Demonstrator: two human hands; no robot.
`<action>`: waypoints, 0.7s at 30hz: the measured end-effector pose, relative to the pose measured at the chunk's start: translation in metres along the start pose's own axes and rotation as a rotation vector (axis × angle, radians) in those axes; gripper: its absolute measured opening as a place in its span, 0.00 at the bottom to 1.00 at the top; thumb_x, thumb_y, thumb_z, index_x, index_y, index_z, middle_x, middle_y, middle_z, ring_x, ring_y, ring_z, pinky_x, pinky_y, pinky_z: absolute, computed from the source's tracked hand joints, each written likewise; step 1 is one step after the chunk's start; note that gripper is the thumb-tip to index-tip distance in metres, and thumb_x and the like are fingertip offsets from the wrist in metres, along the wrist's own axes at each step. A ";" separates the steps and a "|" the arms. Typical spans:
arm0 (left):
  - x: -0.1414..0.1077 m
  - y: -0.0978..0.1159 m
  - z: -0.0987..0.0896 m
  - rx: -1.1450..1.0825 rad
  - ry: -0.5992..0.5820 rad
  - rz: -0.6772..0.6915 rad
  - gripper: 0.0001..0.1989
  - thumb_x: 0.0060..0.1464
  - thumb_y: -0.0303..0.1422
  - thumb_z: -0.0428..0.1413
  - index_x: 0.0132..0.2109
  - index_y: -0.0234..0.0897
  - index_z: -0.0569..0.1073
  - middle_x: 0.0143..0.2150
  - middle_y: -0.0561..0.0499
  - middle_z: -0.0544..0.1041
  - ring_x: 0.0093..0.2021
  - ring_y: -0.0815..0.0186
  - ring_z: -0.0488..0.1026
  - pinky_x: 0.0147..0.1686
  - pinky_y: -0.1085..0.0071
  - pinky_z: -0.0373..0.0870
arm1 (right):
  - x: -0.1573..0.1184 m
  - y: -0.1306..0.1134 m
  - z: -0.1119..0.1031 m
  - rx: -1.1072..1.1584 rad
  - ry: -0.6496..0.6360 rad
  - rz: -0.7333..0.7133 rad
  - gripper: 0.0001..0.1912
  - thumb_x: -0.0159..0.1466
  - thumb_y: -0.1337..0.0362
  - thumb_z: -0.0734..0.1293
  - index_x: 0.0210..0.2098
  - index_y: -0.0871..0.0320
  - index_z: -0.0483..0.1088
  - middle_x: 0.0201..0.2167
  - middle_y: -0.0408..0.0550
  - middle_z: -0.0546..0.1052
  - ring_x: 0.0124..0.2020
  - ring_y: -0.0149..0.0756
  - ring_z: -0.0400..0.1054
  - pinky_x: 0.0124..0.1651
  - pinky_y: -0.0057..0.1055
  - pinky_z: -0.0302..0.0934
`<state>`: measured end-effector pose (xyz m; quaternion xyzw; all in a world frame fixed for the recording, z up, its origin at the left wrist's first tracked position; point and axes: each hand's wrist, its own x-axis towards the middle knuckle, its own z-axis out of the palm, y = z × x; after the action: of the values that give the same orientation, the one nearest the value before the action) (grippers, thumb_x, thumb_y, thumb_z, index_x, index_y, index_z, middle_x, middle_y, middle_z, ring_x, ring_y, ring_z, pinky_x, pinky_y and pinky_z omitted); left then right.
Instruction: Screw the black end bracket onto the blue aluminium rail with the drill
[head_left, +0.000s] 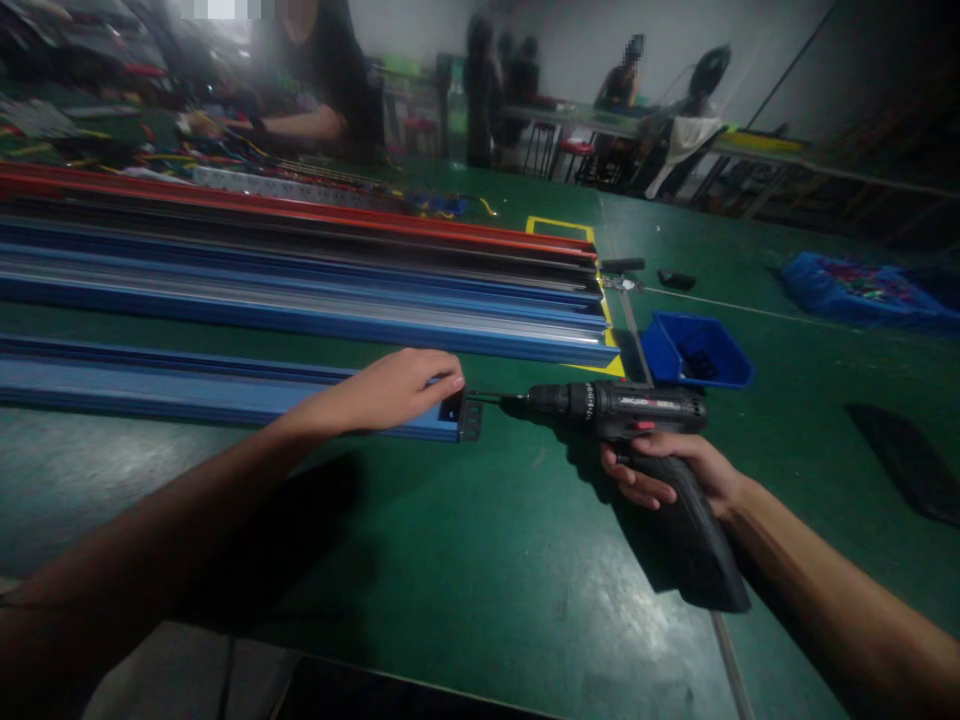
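My right hand (667, 470) is wrapped round the grip of a black cordless drill (637, 405), which points left. Its thin bit reaches to the black end cap (470, 418) on the end of a long blue metal profile (187, 390). Whether the tip sits in a screw there is too small to tell. Over that same end lies my left hand (405, 388), its fingers curled down round the profile near the cap. The profile rests flat on the green table (480, 560).
Behind lie several more long profiles, blue ones (375, 320) and a red one (375, 210). A blue bin (697, 350) stands beyond the drill, a blue tray of small parts (862, 290) farther right. A dark flat object (904, 460) lies at right. Other people are at the back.
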<state>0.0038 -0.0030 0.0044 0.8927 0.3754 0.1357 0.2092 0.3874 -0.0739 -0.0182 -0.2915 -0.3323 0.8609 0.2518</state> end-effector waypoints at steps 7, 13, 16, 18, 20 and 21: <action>0.000 0.001 0.000 0.010 -0.001 -0.007 0.20 0.70 0.43 0.44 0.43 0.36 0.75 0.41 0.48 0.78 0.40 0.63 0.74 0.42 0.69 0.65 | 0.000 0.000 0.000 -0.004 0.025 -0.003 0.13 0.66 0.64 0.67 0.42 0.70 0.76 0.30 0.51 0.74 0.15 0.20 0.55 0.26 0.24 0.65; -0.001 0.000 0.000 0.000 -0.001 -0.010 0.20 0.70 0.44 0.44 0.44 0.37 0.76 0.42 0.49 0.78 0.41 0.63 0.74 0.43 0.69 0.65 | 0.000 0.000 0.002 0.001 0.024 -0.001 0.14 0.66 0.64 0.67 0.42 0.71 0.76 0.30 0.50 0.74 0.16 0.20 0.55 0.26 0.24 0.64; 0.000 0.000 0.000 -0.003 -0.002 -0.012 0.20 0.70 0.44 0.44 0.44 0.37 0.76 0.42 0.49 0.78 0.41 0.63 0.74 0.43 0.69 0.65 | 0.000 0.000 0.002 0.010 0.013 -0.002 0.14 0.66 0.64 0.66 0.43 0.71 0.76 0.30 0.51 0.74 0.16 0.19 0.56 0.27 0.23 0.65; 0.000 0.001 0.000 -0.001 0.001 -0.013 0.20 0.70 0.44 0.45 0.44 0.37 0.76 0.41 0.49 0.78 0.41 0.63 0.74 0.43 0.69 0.65 | 0.000 0.000 0.002 0.014 0.012 -0.002 0.14 0.67 0.64 0.66 0.43 0.71 0.77 0.30 0.51 0.74 0.16 0.19 0.56 0.27 0.23 0.65; 0.000 0.001 0.000 0.002 0.002 -0.013 0.20 0.70 0.43 0.45 0.43 0.37 0.76 0.41 0.49 0.78 0.41 0.63 0.74 0.43 0.69 0.65 | 0.000 0.000 0.002 0.016 0.013 -0.001 0.14 0.67 0.64 0.66 0.43 0.71 0.77 0.30 0.51 0.74 0.16 0.19 0.56 0.27 0.22 0.65; 0.000 0.001 0.000 0.003 0.001 -0.014 0.19 0.70 0.43 0.45 0.43 0.37 0.76 0.41 0.49 0.78 0.41 0.63 0.74 0.42 0.69 0.65 | 0.000 0.000 0.002 0.018 0.013 0.000 0.14 0.67 0.64 0.66 0.43 0.71 0.77 0.30 0.51 0.74 0.16 0.19 0.55 0.27 0.22 0.65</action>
<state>0.0046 -0.0036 0.0051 0.8903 0.3818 0.1343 0.2086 0.3864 -0.0745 -0.0172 -0.2948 -0.3230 0.8620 0.2563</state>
